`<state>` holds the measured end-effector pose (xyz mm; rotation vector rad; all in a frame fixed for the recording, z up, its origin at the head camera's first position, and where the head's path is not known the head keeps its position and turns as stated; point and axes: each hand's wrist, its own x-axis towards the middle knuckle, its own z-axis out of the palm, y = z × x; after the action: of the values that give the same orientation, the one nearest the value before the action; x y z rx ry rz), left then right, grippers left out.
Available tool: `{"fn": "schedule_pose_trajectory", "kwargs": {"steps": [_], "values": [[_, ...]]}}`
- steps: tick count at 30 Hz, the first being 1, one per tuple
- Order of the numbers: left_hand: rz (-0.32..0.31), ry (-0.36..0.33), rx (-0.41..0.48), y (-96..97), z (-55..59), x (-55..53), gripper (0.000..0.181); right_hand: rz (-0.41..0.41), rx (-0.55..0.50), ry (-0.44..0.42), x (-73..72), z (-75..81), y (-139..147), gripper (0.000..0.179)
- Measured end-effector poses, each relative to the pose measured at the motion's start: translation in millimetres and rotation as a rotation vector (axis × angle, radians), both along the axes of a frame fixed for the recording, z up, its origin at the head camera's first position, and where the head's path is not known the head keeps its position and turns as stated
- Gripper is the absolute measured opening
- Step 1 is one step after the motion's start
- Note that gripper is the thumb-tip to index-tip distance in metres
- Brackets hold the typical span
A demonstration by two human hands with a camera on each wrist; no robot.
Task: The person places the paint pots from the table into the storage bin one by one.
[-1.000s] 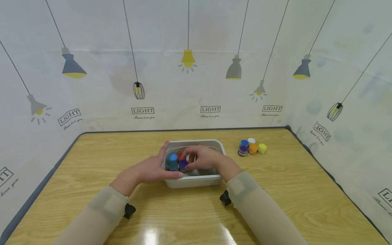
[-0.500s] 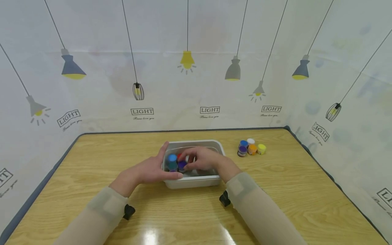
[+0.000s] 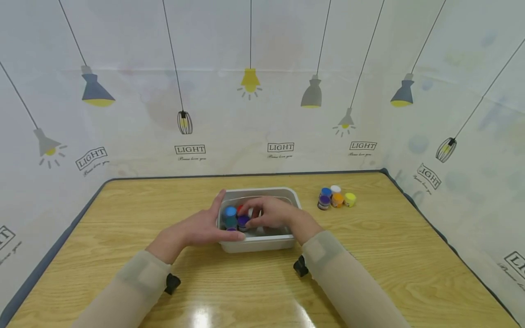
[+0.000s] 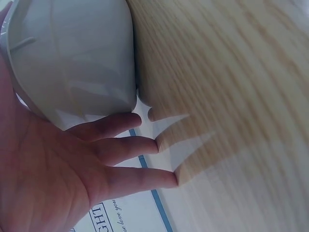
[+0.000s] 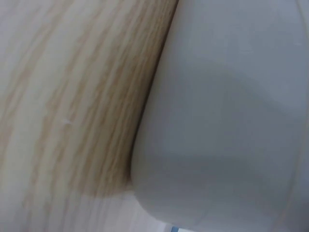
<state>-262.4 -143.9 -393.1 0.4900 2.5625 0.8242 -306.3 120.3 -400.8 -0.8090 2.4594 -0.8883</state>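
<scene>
A light grey plastic box [image 3: 258,246] sits in the middle of the wooden table. Against its left end rests my left hand [image 3: 201,228], fingers straight and thumb lying along the front rim. In the left wrist view, fingers of the left hand [image 4: 96,159] extend down beside the box wall [image 4: 72,63] to the tabletop. My right hand [image 3: 270,212] reaches inside the box, its curled fingers and thumb pinching a small purple-lidded paint jar [image 3: 244,222]. Near it are a blue-topped jar [image 3: 230,212] and a partly hidden red lid [image 3: 240,209]. The right wrist view shows only box wall [image 5: 222,121] and table.
Outside the box, at the back right, small paint jars stand grouped: blue [image 3: 326,192], white [image 3: 335,188], purple [image 3: 324,202], orange [image 3: 337,199] and yellow [image 3: 350,199]. A lamp-printed cloth wall [image 3: 229,155] borders the table [image 3: 143,196] behind and at both sides.
Both hands and the box hold nearly the same place. The whole head view shifts by only a few pixels.
</scene>
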Motion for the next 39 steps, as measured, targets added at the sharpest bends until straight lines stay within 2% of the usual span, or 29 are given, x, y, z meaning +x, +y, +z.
{"fn": "schedule_pose_trajectory", "kwargs": {"steps": [18, 24, 31, 39], "values": [[0.0, -0.005, 0.016, -1.0, -0.1, -0.1, 0.144, 0.0, 0.0, 0.029, 1.6, 3.8, -1, 0.03], [-0.002, -0.013, 0.026, 0.2, 1.4, 1.9, 0.144, -0.032, -0.067, 0.071, 4.2, 12.3, 4, 0.032], [0.004, -0.022, 0.025, 1.5, 1.7, 2.3, 0.145, -0.077, -0.129, 0.085, 7.6, 28.7, 23, 0.033], [0.008, -0.018, 0.03, 0.7, 1.3, 1.4, 0.144, -0.151, -0.169, 0.075, 14.6, 46.7, 62, 0.029]]}}
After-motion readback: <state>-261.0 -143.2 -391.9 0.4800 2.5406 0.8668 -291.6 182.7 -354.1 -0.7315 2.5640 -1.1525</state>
